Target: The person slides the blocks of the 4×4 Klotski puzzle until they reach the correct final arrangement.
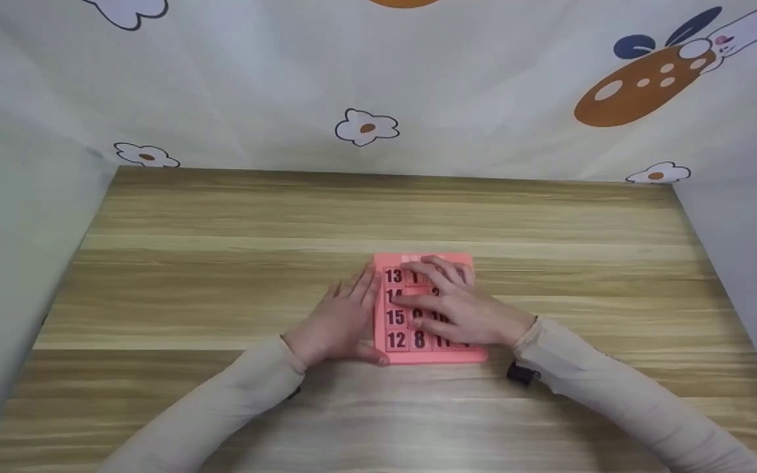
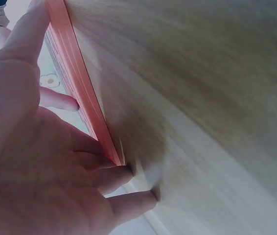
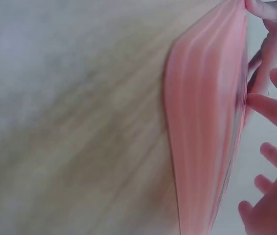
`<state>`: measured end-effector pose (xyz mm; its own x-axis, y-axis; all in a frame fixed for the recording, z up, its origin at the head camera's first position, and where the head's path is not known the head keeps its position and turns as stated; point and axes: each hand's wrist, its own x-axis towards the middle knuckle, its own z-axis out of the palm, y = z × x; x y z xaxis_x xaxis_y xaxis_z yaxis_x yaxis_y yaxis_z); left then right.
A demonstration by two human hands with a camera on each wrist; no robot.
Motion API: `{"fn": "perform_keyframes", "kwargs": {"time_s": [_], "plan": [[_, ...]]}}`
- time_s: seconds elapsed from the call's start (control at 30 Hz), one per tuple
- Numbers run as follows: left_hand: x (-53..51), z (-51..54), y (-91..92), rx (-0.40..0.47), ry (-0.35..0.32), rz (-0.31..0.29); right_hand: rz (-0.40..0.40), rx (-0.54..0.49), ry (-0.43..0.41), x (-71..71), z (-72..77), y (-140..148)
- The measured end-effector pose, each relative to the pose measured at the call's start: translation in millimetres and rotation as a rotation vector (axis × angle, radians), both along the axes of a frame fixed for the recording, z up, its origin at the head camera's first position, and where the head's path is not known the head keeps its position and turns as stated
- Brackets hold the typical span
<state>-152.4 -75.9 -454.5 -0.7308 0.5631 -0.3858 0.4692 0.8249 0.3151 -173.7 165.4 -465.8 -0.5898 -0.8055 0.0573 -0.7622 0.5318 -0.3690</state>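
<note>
A pink number sliding puzzle (image 1: 431, 357) lies flat on the table, with black numbers such as 13, 14, 15 and 12 down its left column. Along its left side my left hand (image 1: 342, 322) rests with fingers extended, and the thumb touches the lower left corner. In the left wrist view those fingers (image 2: 114, 178) lie against the pink frame (image 2: 82, 78) and the wood. My right hand (image 1: 464, 309) is spread over the tiles, hiding many on the right. One of its fingertips touches the 14 tile; the right wrist view shows a finger (image 3: 270, 110) meeting the puzzle's face.
The wood-grain table (image 1: 221, 263) extends around the puzzle. Behind it hangs a pale cloth (image 1: 273, 85) with flower and carrot prints, and pale walls stand at both sides. A black wrist strap piece (image 1: 522, 373) shows by the right sleeve.
</note>
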Motion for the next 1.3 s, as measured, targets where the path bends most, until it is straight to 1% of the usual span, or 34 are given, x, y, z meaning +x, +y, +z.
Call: {"fn": "perform_keyframes", "kwargs": {"time_s": [0.13,0.23,0.37,0.5,0.73,0.8,0.97,1.03,1.13,1.2,1.3], "plan": [[-0.2,0.7,0.9,0.003,0.001,0.009,-0.037,-0.054,0.035,-1.9,2.9,5],[-0.1,0.7,1.6,0.005,-0.006,0.012,-0.045,-0.082,0.053,-2.9,4.5,7],[-0.2,0.7,2.0,0.003,-0.011,0.008,-0.027,-0.065,0.056,-3.4,3.3,6],[-0.9,0.7,2.0,-0.007,0.0,0.004,-0.028,-0.046,0.054,-3.1,4.3,5],[-0.9,-1.0,1.4,0.018,0.015,-0.002,-0.109,-0.102,0.087,-3.1,8.4,3],[-0.7,-1.8,0.9,0.022,0.019,-0.005,-0.118,-0.09,0.081,-3.8,7.5,0],[-0.1,-2.7,-0.1,0.011,0.028,-0.016,-0.09,-0.013,0.053,-4.7,2.9,-6],[0.0,-2.2,-0.2,0.005,0.031,-0.018,-0.058,-0.007,0.054,-3.8,2.7,-6],[-0.1,-1.3,0.0,-0.005,0.03,-0.018,-0.012,-0.023,0.068,-1.6,4.0,-3],[0.1,-0.8,0.1,-0.012,0.031,-0.018,-0.033,-0.043,0.094,-0.4,3.9,-1],[0.3,-0.6,0.3,-0.014,0.029,-0.014,-0.142,-0.075,0.129,-0.6,1.2,1]]}}
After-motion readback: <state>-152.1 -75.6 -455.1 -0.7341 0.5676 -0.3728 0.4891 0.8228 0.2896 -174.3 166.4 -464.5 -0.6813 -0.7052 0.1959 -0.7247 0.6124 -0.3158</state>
